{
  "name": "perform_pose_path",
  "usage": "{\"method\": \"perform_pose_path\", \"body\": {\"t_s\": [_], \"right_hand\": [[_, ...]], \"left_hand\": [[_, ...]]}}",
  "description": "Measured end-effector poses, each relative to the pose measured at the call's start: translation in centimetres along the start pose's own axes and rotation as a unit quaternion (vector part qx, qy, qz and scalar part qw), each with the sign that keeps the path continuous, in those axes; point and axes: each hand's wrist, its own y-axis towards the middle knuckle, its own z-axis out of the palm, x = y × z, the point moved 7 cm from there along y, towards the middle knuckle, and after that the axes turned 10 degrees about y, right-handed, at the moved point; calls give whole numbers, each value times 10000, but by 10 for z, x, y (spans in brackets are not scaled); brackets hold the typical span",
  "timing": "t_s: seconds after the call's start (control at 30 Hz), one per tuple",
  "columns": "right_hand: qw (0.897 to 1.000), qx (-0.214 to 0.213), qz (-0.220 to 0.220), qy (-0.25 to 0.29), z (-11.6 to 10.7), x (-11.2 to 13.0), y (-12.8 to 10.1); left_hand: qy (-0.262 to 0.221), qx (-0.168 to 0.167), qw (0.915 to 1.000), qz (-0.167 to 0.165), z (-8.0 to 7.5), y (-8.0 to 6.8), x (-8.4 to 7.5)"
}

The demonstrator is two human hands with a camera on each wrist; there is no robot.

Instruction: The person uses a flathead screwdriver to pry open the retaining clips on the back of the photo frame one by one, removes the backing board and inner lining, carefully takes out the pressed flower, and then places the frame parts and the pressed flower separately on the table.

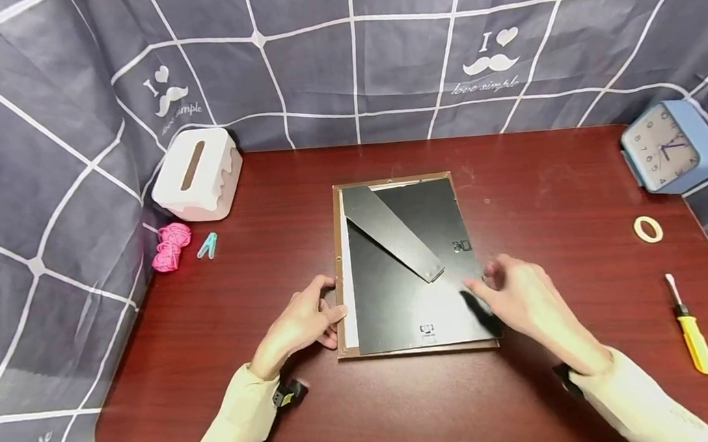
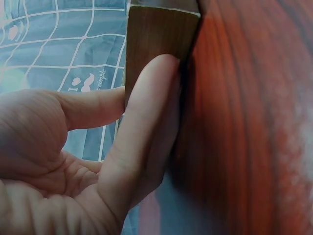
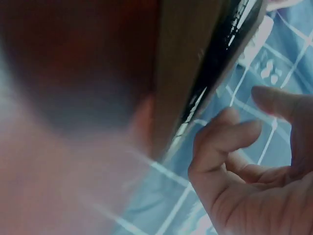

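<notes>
A wooden picture frame (image 1: 391, 179) lies face down in the middle of the red-brown table (image 1: 543, 187). Its black backing board (image 1: 397, 307) sits slightly askew in it, with the folding stand (image 1: 392, 235) lying across the top. My left hand (image 1: 308, 320) is at the frame's left edge. In the left wrist view its thumb (image 2: 146, 112) lies flat against the wooden side (image 2: 156, 34). My right hand (image 1: 516, 295) is motion-blurred over the board's lower right. In the right wrist view its fingers (image 3: 230, 142) are loosely curled, empty, just off the frame's edge (image 3: 186, 73).
At the back left are a white tissue box (image 1: 198, 171), a pink yarn bundle (image 1: 171, 246) and a blue clip (image 1: 208, 245). On the right are a blue clock (image 1: 669, 147), a tape roll (image 1: 647, 229) and a yellow-handled screwdriver (image 1: 691, 331). Grey cloth walls surround the table.
</notes>
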Motion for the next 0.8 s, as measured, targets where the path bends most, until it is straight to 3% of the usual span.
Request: {"method": "perform_pose_path", "body": {"t_s": [0.17, 0.3, 0.43, 0.57, 0.7, 0.8], "right_hand": [[9942, 346, 778, 664, 0, -35, -34], [9733, 879, 1285, 1686, 12, -49, -48], [9486, 1223, 1431, 2543, 22, -50, -50], [9306, 1427, 1476, 3030, 27, -50, -49], [9213, 1508, 1549, 3231, 31, -51, -51], [9204, 1403, 1596, 3281, 32, -52, -52]], "left_hand": [[43, -25, 10000, -18, 0, 0, -2], [66, -42, 10000, -8, 0, 0, -1], [18, -52, 10000, -42, 1, 0, 0], [25, -35, 10000, -21, 1, 0, 0], [74, -23, 10000, 4, 0, -1, -1], [73, -31, 10000, -8, 0, 0, -1]]}}
